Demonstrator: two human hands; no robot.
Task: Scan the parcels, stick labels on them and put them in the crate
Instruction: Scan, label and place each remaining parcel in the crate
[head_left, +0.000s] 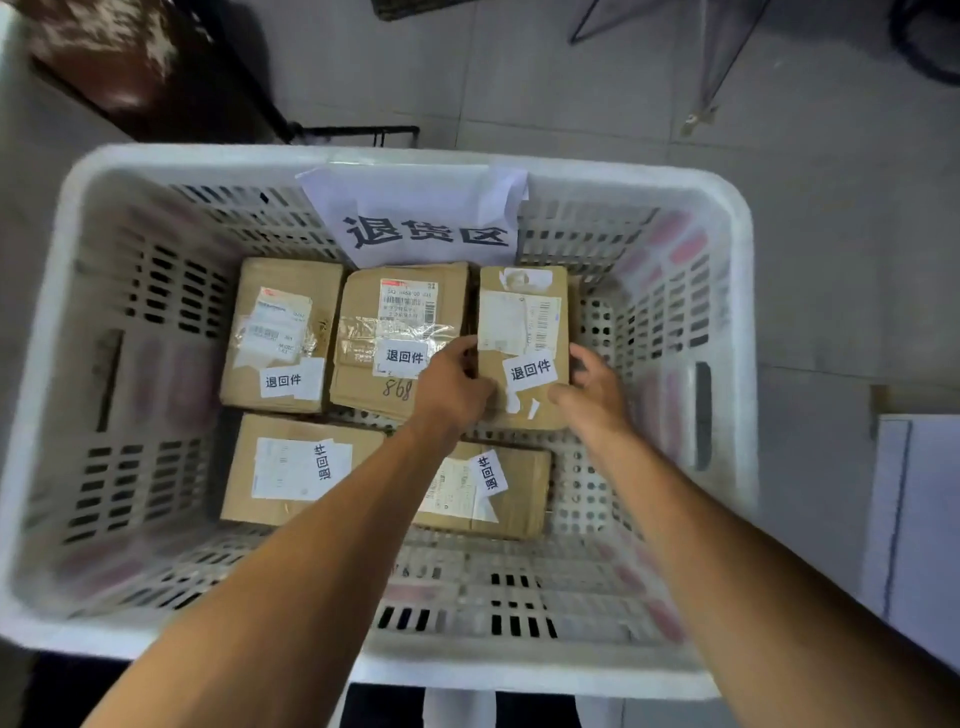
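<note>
Grey floor tiles surround the white crate (727, 291). My left hand (452, 387) and right hand (592, 387) hold the labelled parcel (522, 332) by its sides; I should lower it flat beside its neighbour (402, 332).

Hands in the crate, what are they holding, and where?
Both hands, left and right, hold the far-right parcel by its two long side edges, near its close end.

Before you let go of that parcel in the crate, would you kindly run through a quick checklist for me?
1. Held parcel inside the crate: ok.
2. Return sticker on it: ok.
3. Left hand and right hand at its two sides: ok.
4. It lies flat on the crate floor: cannot tell.
5. It sits beside the middle parcel, not on top: ok.
6. It was scanned: cannot tell.
</note>
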